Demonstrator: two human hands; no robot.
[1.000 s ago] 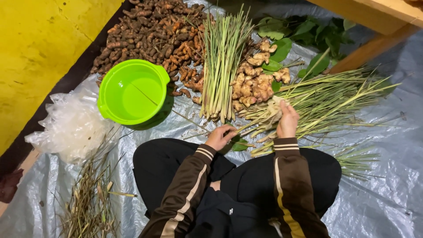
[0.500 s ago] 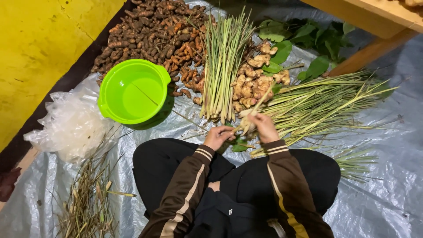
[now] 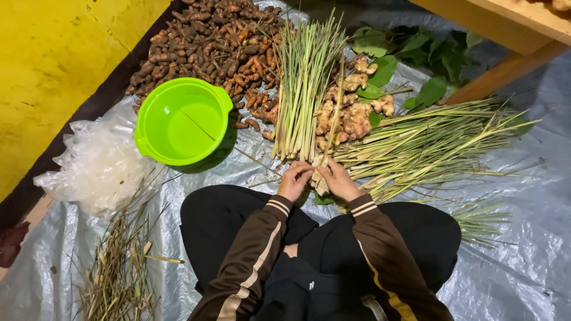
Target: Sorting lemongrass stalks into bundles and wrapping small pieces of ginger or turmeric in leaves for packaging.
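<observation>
A: What's sitting nearest the camera?

B: The person's legs in dark trousers, with brown striped sleeves (image 3: 262, 249) reaching forward. Just past the knees, the left hand (image 3: 294, 181) and right hand (image 3: 340, 180) are meeting over a lemongrass stalk (image 3: 326, 151).

A: How are the fingers lying?

B: Both sets are curling closed around the stalk's pale base, left fingers (image 3: 304, 171) pinching from one side, right fingers from the other. The stalk is pointing away from the person, its green top lying up across the ginger.

A: And off to the sides?

B: On the person's left, dry trimmings (image 3: 119, 267) are lying on the grey plastic sheet (image 3: 523, 273), with a crumpled clear bag (image 3: 98, 166) beyond them. On the right, untrimmed lemongrass (image 3: 434, 142) is fanning outward.

A: Farther out?

B: A green plastic basin (image 3: 181, 122) is resting near the bag. A trimmed lemongrass bundle (image 3: 303, 83) is lying straight ahead, beside a ginger pile (image 3: 351, 116). Beyond those, turmeric roots (image 3: 208, 41) are heaping up, and green leaves (image 3: 416, 59) are lying near a wooden beam (image 3: 505, 71).
</observation>
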